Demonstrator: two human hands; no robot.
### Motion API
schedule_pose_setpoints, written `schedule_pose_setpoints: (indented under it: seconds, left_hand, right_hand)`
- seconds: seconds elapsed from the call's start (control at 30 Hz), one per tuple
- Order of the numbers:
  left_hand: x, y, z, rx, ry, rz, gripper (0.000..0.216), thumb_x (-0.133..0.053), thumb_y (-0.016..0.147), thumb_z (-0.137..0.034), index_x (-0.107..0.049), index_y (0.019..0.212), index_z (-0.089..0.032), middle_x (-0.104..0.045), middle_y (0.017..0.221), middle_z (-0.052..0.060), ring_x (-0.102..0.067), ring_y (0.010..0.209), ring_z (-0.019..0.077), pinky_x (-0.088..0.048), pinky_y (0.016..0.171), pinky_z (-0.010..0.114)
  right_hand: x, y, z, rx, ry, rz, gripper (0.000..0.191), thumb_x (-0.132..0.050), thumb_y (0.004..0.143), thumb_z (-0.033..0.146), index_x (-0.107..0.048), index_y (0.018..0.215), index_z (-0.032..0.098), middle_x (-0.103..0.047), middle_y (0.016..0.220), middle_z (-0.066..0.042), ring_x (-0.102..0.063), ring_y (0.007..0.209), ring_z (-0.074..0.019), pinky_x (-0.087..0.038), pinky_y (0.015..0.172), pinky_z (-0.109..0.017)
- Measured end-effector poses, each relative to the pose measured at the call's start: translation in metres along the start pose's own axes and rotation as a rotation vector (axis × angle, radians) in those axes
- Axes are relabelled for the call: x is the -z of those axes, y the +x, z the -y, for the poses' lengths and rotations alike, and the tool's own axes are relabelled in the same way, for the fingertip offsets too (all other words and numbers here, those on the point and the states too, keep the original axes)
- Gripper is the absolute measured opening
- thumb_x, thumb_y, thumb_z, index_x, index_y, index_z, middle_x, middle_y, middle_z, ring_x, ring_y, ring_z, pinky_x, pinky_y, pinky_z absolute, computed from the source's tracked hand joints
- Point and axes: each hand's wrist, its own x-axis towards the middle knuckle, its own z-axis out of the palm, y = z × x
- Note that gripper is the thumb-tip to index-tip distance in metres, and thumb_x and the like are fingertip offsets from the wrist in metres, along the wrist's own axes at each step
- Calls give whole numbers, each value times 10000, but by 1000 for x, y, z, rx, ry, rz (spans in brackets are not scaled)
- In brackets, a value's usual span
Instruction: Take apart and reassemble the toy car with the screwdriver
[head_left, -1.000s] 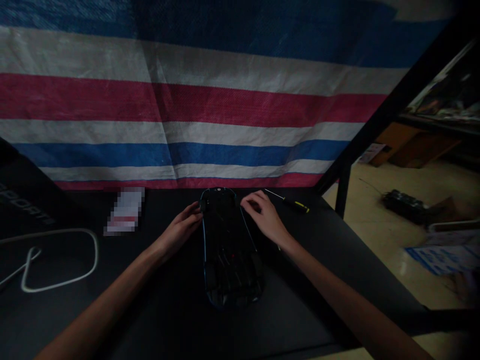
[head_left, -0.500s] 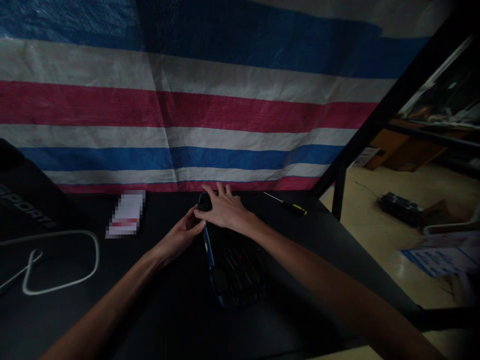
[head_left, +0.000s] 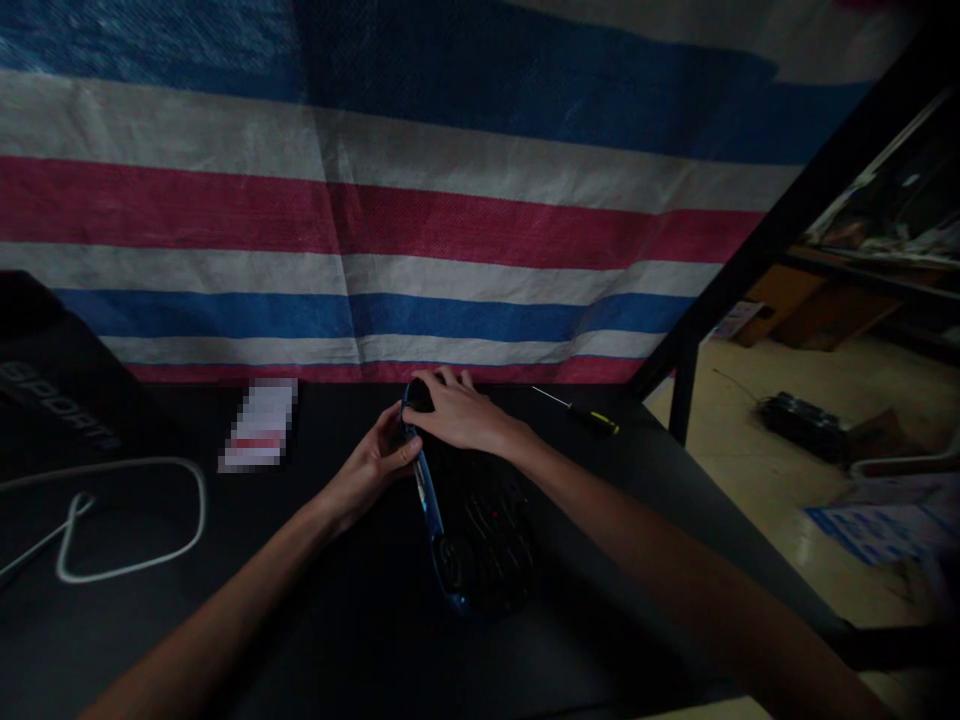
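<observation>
A blue toy car (head_left: 472, 530) lies upside down on the black table (head_left: 315, 620), its dark underside showing and its left edge tipped up a little. My left hand (head_left: 371, 470) grips the car's left side near the far end, fingers curled on the blue edge. My right hand (head_left: 457, 412) lies over the far end of the car, fingers wrapped round it.
A yellow-handled screwdriver (head_left: 581, 410) lies to the right at the back of the table. A small blurred card (head_left: 261, 437) lies to the left. A white logo (head_left: 112, 520) marks the mat. A striped tarp (head_left: 375, 200) hangs behind. The table edge and a floor with boxes lie right.
My right hand moved from beside the car onto its far end and closed round it. The car has tilted, its left edge lifted. My left hand stays on the left side.
</observation>
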Motion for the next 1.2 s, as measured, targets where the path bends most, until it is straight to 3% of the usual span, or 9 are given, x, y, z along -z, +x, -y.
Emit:
schedule_pose_setpoints:
  seconds: [0.17,0.33,0.47,0.63,0.77,0.87,1.0,1.07,1.2]
  left_hand:
    - [6,3,6,7,2,-27,608,-821,880,-275,-595,1442,-330,-463,1633,77,-444,1487,373,-507,1131,545]
    - [5,4,5,8,8,-23,597,-821,868,-258,-610,1425,-303,-527,1580,95,-463,1477,371,-522,1120,516]
    - [3,2,2,18,1,-40,605,-836,841,-262,-621,1406,-267,-532,1577,111,-474,1465,396,-524,1112,534]
    - [4,3,3,38,-47,-70,666,-876,776,-232,-629,1394,-248,-630,1468,112,-553,1396,383,-534,1103,488]
    - [3,3,2,54,-27,-75,685,-857,802,-219,-593,1433,-251,-608,1489,107,-560,1389,372,-563,1068,478]
    - [2,4,1,47,-9,-67,671,-844,817,-205,-592,1438,-249,-596,1504,106,-545,1403,365,-573,1055,470]
    - [4,4,2,51,-8,-69,600,-838,827,-217,-640,1392,-254,-592,1515,101,-537,1412,370,-583,1035,477]
    - [6,5,2,57,-2,-84,567,-839,828,-227,-663,1365,-269,-580,1536,86,-528,1422,369,-591,1014,465]
    - [12,6,-1,70,14,-98,543,-836,832,-247,-685,1353,-283,-566,1566,71,-535,1413,366,-587,1013,459]
  right_hand:
    - [10,5,-2,15,40,-32,649,-490,964,580,-436,1541,289,-497,1531,-138,-473,1409,-392,-461,1089,-568]
    - [9,-1,6,4,19,-74,771,-540,948,621,-392,1591,222,-464,1560,-180,-422,1441,-429,-433,1104,-632]
    - [3,-27,10,45,-73,-139,782,-537,967,615,-373,1613,207,-389,1635,-189,-390,1460,-447,-377,1115,-728]
    - [-4,-70,10,139,-152,-121,815,-647,902,520,-401,1597,173,-427,1616,-186,-428,1444,-424,-465,1087,-659]
    - [1,-82,14,129,-212,-130,628,-631,917,376,-523,1499,170,-578,1481,-179,-644,1219,-366,-585,921,-539]
    - [16,-84,13,123,-240,-138,512,-619,944,371,-609,1410,159,-700,1305,-172,-730,1016,-341,-592,836,-514]
    - [46,-88,-5,157,-183,-205,367,-610,961,308,-698,1284,158,-785,1098,-126,-744,967,-296,-565,867,-447]
    - [61,-90,-21,126,-96,-219,326,-611,953,283,-727,1232,159,-799,1040,-115,-750,893,-264,-563,797,-394]
    - [78,-91,-63,54,247,-48,342,-586,970,342,-735,1237,188,-799,1040,-93,-732,797,-197,-528,635,-293]
